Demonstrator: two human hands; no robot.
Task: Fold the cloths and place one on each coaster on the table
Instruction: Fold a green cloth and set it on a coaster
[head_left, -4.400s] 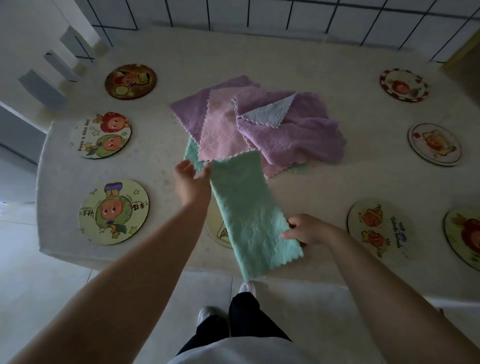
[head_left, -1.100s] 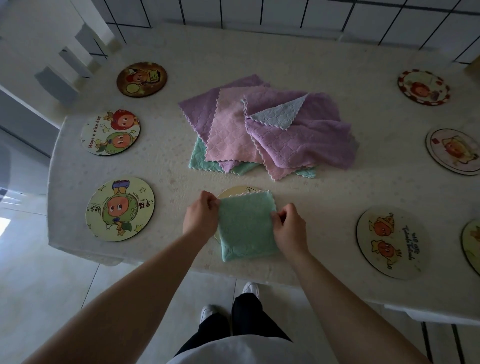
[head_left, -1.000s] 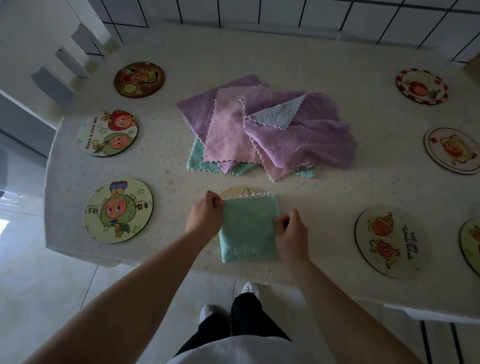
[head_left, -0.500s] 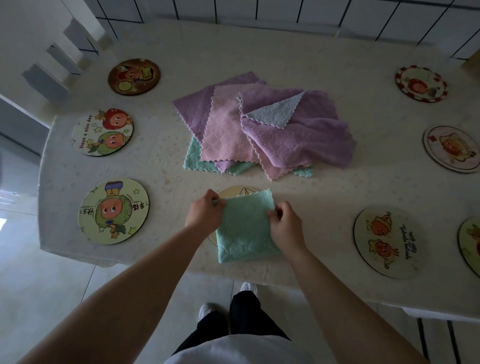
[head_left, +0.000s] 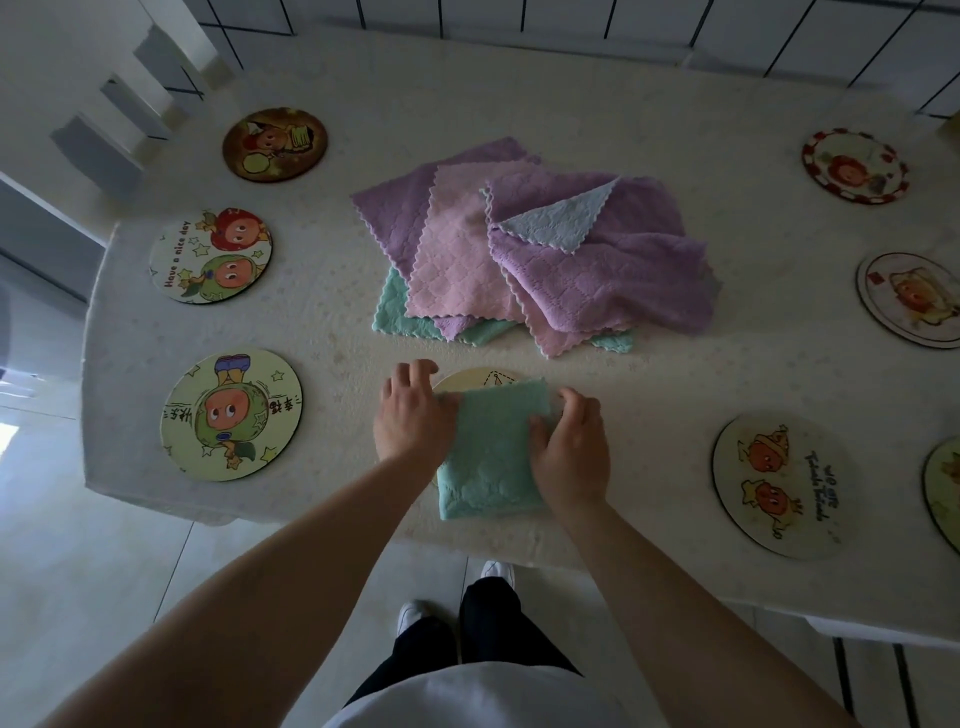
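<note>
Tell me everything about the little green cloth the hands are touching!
The green cloth is mint-coloured, soft and fluffy-looking, with a quilted pattern. It is folded into a small, thick, roughly square pad and lies flat near the table's front edge. It covers most of a pale round coaster, whose far rim peeks out. The left hand presses on its left side and the right hand on its right side.

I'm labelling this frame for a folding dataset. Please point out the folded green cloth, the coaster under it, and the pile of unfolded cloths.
folded green cloth (head_left: 491, 457): head view, middle of its top face.
coaster (head_left: 480, 378): head view, exposed far rim.
pile of unfolded cloths (head_left: 597, 280): head view, top purple cloth.
</note>
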